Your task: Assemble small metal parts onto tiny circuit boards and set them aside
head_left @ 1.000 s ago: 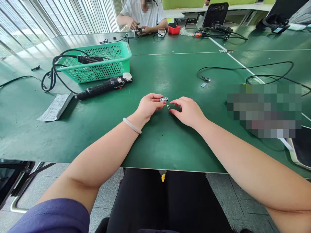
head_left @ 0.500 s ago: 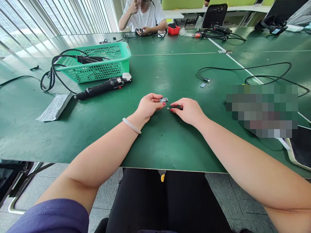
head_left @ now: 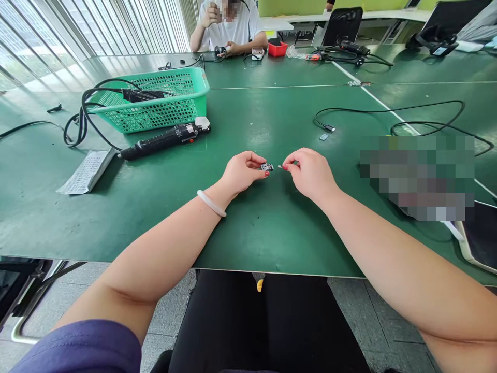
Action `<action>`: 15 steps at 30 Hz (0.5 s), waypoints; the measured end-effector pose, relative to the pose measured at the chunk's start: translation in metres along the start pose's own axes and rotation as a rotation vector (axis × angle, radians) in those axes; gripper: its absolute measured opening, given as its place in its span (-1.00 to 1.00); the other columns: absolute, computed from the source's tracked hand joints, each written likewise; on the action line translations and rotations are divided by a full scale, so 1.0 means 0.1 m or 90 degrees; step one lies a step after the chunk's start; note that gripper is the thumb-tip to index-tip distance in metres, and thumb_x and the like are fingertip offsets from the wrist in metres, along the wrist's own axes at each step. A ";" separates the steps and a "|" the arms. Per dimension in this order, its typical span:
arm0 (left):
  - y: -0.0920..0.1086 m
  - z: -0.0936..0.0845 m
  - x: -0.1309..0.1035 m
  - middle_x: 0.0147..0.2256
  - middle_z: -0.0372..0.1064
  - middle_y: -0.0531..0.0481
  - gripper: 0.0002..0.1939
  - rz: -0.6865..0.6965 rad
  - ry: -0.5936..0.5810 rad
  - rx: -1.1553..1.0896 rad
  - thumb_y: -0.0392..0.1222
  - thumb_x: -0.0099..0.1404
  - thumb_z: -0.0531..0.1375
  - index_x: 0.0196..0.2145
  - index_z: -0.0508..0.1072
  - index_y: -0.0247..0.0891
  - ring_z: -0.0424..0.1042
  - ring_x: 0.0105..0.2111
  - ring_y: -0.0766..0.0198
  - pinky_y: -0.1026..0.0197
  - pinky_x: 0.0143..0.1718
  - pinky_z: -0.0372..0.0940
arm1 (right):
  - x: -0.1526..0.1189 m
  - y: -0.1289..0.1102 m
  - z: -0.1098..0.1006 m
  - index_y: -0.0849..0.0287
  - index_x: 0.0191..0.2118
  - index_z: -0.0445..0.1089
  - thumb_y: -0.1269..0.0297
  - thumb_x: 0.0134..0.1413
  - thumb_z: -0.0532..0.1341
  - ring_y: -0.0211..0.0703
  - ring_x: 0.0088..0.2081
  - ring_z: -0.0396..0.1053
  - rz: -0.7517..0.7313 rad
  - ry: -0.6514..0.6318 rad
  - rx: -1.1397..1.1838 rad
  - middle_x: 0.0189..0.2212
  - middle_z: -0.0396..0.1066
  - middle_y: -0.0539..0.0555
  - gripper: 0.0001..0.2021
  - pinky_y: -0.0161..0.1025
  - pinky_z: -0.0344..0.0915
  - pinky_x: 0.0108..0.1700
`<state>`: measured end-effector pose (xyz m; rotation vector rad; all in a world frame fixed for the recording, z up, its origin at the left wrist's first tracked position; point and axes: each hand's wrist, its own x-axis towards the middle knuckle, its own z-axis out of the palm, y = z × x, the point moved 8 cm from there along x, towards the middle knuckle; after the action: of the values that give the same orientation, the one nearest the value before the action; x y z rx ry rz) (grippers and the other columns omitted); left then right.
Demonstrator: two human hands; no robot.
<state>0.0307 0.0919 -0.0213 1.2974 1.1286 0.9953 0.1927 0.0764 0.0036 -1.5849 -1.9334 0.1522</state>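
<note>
Centre of frame: left hand [head_left: 240, 173] pinches a small board-like part [head_left: 267, 167] between thumb and fingers, free end toward the right hand [head_left: 312, 173]. Right fingertips grip a tiny pale piece [head_left: 280, 166]. Hands apart; the two parts sit near each other, not touching. Left of frame: paper block [head_left: 85, 172] bearing rows of writing — too small to read. Beyond, black handheld tool [head_left: 163, 142] — pale label, illegible. Upper left: green basket [head_left: 155, 107].
</note>
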 end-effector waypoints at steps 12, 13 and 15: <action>-0.01 0.11 -0.01 -0.46 0.50 0.02 -0.68 0.000 -0.073 -0.029 -0.56 -0.12 0.38 -0.41 0.41 -0.36 0.50 -0.40 0.33 0.09 -0.13 0.40 | -0.10 -0.37 -0.03 0.11 -0.41 0.41 0.43 0.13 0.12 -0.01 -0.20 0.34 -0.142 0.017 0.019 -0.31 0.46 0.13 -0.83 -0.06 0.28 -0.12; -0.01 0.11 -0.01 -0.45 0.50 0.02 -0.68 0.001 -0.074 -0.029 -0.56 -0.12 0.38 -0.41 0.41 -0.35 0.50 -0.40 0.33 0.09 -0.13 0.40 | -0.10 -0.37 -0.03 0.10 -0.41 0.42 0.43 0.14 0.11 -0.01 -0.19 0.34 -0.141 0.009 0.017 -0.30 0.46 0.13 -0.82 -0.06 0.28 -0.11; 0.00 0.11 -0.02 -0.45 0.50 0.01 -0.69 0.002 -0.076 -0.026 -0.56 -0.12 0.38 -0.42 0.42 -0.35 0.50 -0.40 0.34 0.10 -0.14 0.40 | -0.10 -0.38 -0.02 0.09 -0.39 0.43 0.42 0.15 0.12 0.00 -0.17 0.34 -0.138 -0.005 0.016 -0.29 0.47 0.13 -0.82 -0.05 0.28 -0.10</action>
<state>0.0415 0.0877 -0.0222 1.3089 1.0106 0.9264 0.1626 0.0568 0.0184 -1.3497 -2.0852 0.0911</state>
